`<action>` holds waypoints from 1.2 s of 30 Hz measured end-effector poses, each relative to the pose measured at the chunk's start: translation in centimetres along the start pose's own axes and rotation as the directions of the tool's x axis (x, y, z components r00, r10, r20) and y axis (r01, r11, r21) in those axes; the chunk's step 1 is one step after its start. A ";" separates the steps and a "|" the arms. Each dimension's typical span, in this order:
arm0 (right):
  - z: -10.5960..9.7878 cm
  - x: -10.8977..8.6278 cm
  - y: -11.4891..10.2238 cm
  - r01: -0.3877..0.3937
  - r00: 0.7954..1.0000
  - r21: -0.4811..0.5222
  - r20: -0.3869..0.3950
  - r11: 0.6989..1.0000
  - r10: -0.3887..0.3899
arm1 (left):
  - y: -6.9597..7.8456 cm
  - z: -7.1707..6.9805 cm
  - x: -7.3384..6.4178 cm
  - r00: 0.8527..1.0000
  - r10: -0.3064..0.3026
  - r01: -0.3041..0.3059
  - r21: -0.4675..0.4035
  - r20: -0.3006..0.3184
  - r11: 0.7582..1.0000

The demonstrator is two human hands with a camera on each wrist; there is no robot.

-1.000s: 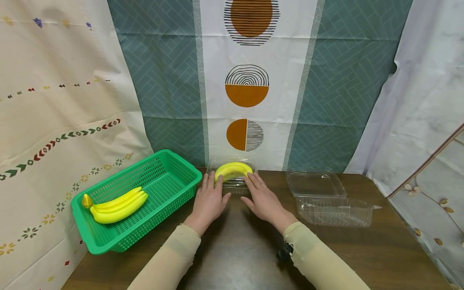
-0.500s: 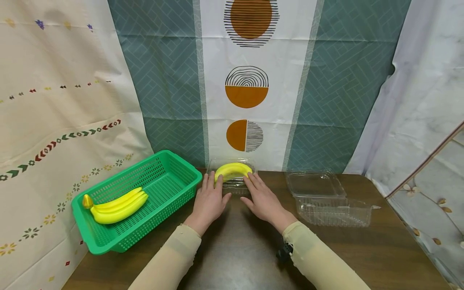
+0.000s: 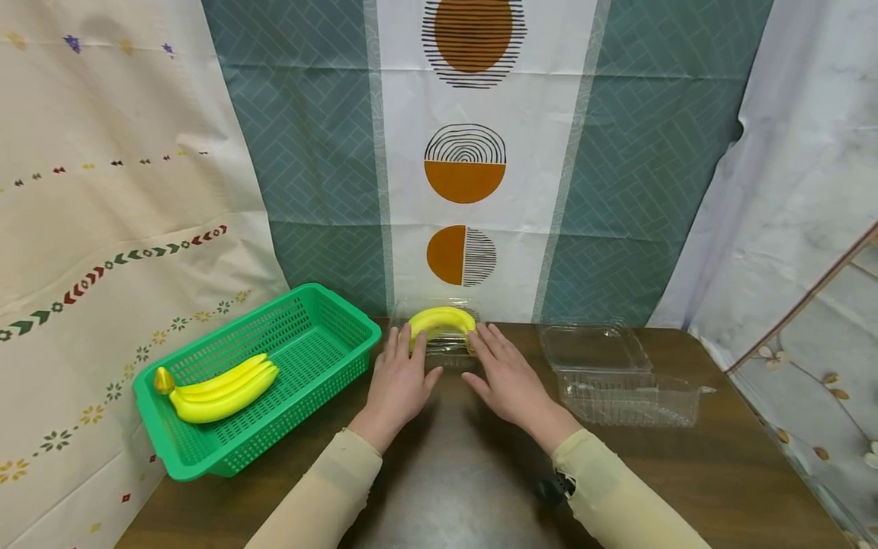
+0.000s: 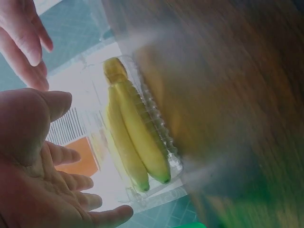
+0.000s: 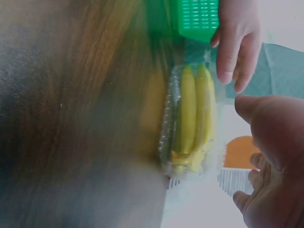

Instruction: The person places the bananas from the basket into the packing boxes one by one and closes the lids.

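Note:
A bunch of yellow bananas (image 3: 442, 317) sits in a clear plastic clamshell box (image 3: 449, 358) at the back of the table. In the left wrist view, the joined stem end of the bananas (image 4: 135, 128) points up and their greenish tips point down. My left hand (image 3: 398, 385) is at the box's left side, fingers extended toward it. Over on the right, my right hand (image 3: 511, 381) has its fingers spread, fingertips near the box's right end. Neither hand grips anything. The right wrist view shows the ridged wall of the box (image 5: 167, 123) alongside the bananas.
On the left stands a green perforated basket (image 3: 343, 358) with another bunch of bananas (image 3: 222, 389) in it. A second clear clamshell (image 3: 631, 396) lies with its lid up at the right. Patterned cloths (image 3: 322, 152) hang right behind the brown table (image 3: 453, 473).
My right hand has drawn back slightly to the right, away from the bananas. The left hand has hardly moved. Box and bananas stay in place.

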State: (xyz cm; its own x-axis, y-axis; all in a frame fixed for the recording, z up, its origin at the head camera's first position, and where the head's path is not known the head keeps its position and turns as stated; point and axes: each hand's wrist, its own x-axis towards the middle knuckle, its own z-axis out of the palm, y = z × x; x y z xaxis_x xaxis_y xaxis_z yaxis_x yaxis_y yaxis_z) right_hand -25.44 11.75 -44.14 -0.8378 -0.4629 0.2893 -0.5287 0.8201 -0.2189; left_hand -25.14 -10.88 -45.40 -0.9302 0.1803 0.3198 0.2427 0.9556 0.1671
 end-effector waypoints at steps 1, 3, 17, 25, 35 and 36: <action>-0.2 -0.2 0.0 0.002 1.000 -0.005 -0.005 1.000 -0.002 | 0.1 0.0 0.0 1.000 0.005 -0.005 0.002 0.000 1.000; -0.7 -0.7 0.0 0.010 1.000 -0.014 -0.017 1.000 -0.010 | 0.4 -0.1 -0.1 1.000 0.009 -0.009 0.006 0.005 1.000; -4.1 -4.2 0.0 -0.002 0.995 -0.050 -0.100 0.999 -0.003 | 2.4 -1.5 -1.1 0.999 0.038 -0.038 -0.001 0.013 0.999; -5.7 -6.3 0.9 -0.006 0.992 -0.069 -0.129 0.998 -0.003 | 4.0 -1.9 -1.4 0.989 0.148 -0.148 -0.037 -0.005 0.988; -7.4 -8.9 2.8 -0.066 0.991 -0.063 -0.120 0.996 0.058 | 6.7 -2.3 -1.3 0.960 0.278 -0.279 -0.061 -0.022 0.958; -7.6 -9.2 3.0 -0.071 0.991 -0.060 -0.115 0.996 0.064 | 6.9 -2.2 -1.3 0.959 0.283 -0.284 -0.061 -0.017 0.957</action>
State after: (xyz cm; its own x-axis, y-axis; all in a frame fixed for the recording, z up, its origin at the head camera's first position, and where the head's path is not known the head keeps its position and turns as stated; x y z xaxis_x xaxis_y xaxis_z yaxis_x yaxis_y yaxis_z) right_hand -18.29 20.98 -40.41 -0.8488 -0.3679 0.3798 -0.4586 0.8698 -0.1822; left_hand -21.61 -5.04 -42.58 -0.8185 0.4398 0.3696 0.5130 0.8491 0.1257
